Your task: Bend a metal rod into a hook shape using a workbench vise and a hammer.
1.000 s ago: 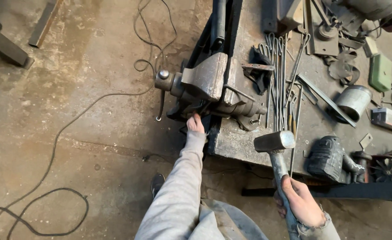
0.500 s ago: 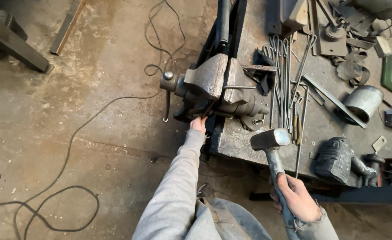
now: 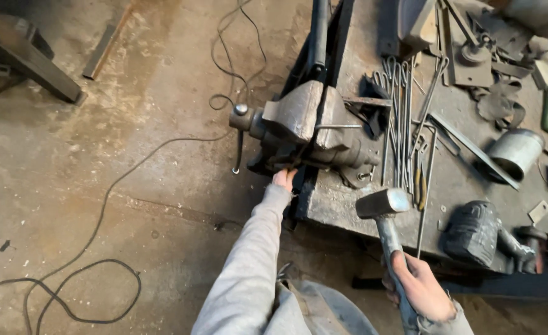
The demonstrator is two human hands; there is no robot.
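Observation:
My right hand (image 3: 422,288) grips the handle of a heavy hammer (image 3: 384,205), whose steel head hovers just above the front edge of the metal workbench (image 3: 336,205). My left hand (image 3: 284,178), in a grey sleeve, reaches under the big bench vise (image 3: 305,124) and holds a thin metal rod there. A bent rod is clamped in the vise jaws and sticks out to the right. The vise's handle bar (image 3: 239,139) hangs down on its left side.
Several long thin rods (image 3: 398,118) lie on the bench beside the vise, with a metal can (image 3: 515,152), an angle grinder (image 3: 476,231), flat bars and scrap parts. A black cable (image 3: 94,236) loops over the concrete floor. A steel beam (image 3: 32,59) lies at the far left.
The view has shifted slightly, with the vise and bench sitting lower in the frame. The hammer head stays near the bench's front edge, and my left hand stays under the vise.

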